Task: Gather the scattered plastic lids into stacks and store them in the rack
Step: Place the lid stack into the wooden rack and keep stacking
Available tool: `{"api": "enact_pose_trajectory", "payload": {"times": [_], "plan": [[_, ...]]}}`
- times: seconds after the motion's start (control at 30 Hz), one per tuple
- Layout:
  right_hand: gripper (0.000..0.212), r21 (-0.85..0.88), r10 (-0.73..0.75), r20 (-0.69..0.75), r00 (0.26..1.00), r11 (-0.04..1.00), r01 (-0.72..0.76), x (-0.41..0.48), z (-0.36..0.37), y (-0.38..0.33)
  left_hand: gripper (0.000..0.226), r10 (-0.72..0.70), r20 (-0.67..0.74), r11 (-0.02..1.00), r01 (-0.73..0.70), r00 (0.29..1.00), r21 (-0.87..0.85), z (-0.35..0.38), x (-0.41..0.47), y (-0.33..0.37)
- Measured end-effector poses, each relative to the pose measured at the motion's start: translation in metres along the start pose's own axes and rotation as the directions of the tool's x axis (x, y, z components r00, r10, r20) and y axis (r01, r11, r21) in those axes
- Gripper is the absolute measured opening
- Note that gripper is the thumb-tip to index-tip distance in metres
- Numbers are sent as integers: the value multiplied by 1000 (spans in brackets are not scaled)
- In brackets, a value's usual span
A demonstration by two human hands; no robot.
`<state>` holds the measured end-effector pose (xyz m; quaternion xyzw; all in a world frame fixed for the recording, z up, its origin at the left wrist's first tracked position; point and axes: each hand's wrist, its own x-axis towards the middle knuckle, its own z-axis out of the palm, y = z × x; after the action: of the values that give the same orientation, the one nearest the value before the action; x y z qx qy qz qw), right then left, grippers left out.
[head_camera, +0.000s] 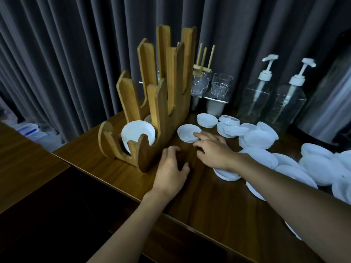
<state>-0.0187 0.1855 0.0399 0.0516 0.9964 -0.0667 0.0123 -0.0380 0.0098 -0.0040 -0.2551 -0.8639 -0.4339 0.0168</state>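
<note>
lids lie scattered toward the worktop's right edge, some standing in the rack's lowest slot. i see my right hand relaxed, touching one small stack; left hand rests empty.

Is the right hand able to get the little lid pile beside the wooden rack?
Probably yes. The right hand has its fingertips at the edge of the lid pile, with nothing between them; the wooden rack stands clear to one side.
</note>
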Motion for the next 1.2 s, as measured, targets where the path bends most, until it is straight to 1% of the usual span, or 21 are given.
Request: {"api": "enact_pose_trajectory", "payload": {"times": [0.13,0.2,0.33,0.47,0.53,0.6,0.67,0.73,0.8,0.87,0.97,1.0,1.07,1.13,1.2], "plan": [[42,-91,11,77,997,996,-4,12,-3,-1,53,-26,15,1000,27,1000,-12,2,7,0],[42,-112,15,90,996,994,-5,14,-2,-1,53,-38,7,999,38,999,-25,3,9,-2],[40,-115,-5,65,998,993,12,14,-1,2,48,-65,-13,994,64,998,-84,2,10,0],[44,-111,8,146,989,994,8,17,-2,5,40,-75,-19,989,72,997,-127,1,9,3],[44,-111,15,149,989,994,1,18,-3,5,37,-70,-17,987,66,997,-146,-1,9,3],[40,-72,2,89,996,997,5,14,-3,6,40,-54,-9,987,52,999,-155,-1,9,0],[39,-2,-26,-2,1000,1000,26,2,-6,9,50,-38,-2,986,38,999,-165,0,9,-2],[39,88,-67,-86,994,993,74,-16,-12,10,67,-24,17,980,27,1000,-197,1,8,-2],[35,239,-94,-159,983,962,131,-36,-18,10,89,-10,73,968,28,997,-249,2,8,-1],[33,390,-89,-176,980,908,153,-59,-25,7,109,24,127,948,18,992,-319,2,8,3],[31,484,-93,-140,986,862,150,-85,-26,-1,124,84,144,926,-24,986,-376,6,6,10],[30,489,-101,-141,985,858,158,-91,-24,-4,125,98,145,929,-38,985,-368,8,6,12],[29,471,-123,-160,979,862,186,-99,-17,-9,120,116,140,945,-66,983,-321,12,6,15],[28,461,-141,-176,974,863,208,-104,-13,-10,108,119,109,954,-83,987,-289,13,7,15],[27,493,-133,-202,970,842,218,-103,-12,-9,96,96,57,954,-76,994,-291,13,7,13]]}}
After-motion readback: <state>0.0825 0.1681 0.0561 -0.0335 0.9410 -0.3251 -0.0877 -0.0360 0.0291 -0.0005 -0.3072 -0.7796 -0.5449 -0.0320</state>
